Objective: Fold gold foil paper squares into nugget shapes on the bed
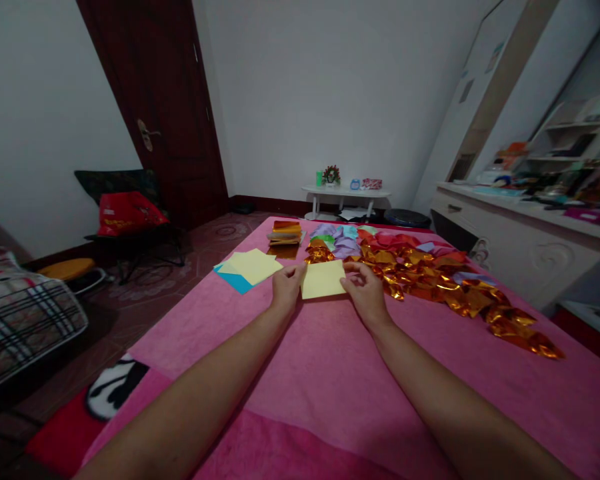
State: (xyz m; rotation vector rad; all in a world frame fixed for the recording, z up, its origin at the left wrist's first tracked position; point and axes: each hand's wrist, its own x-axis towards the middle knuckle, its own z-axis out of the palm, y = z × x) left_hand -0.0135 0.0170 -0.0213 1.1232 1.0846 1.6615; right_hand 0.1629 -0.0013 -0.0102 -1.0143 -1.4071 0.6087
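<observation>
Between my two hands is a pale yellow sheet of paper [324,280], held up a little above the pink cloth [300,373]. My left hand [287,287] pinches its left edge, and my right hand [367,292] grips the right edge with thumb and fingers. To the left lie several loose yellow sheets [255,265] with a blue sheet [239,283] partly under them. Behind them sits a stack of gold foil sheets [285,233]. Many folded gold foil pieces [425,273] spread out to the right, with purple folded papers [347,247] and red ones [395,240] at the back.
A dresser [530,233] with bottles and clutter stands along the right. At the far wall is a low white table [347,192] with a small plant. A chair with a red bag [130,213] and a plaid-covered seat [30,313] are on the left.
</observation>
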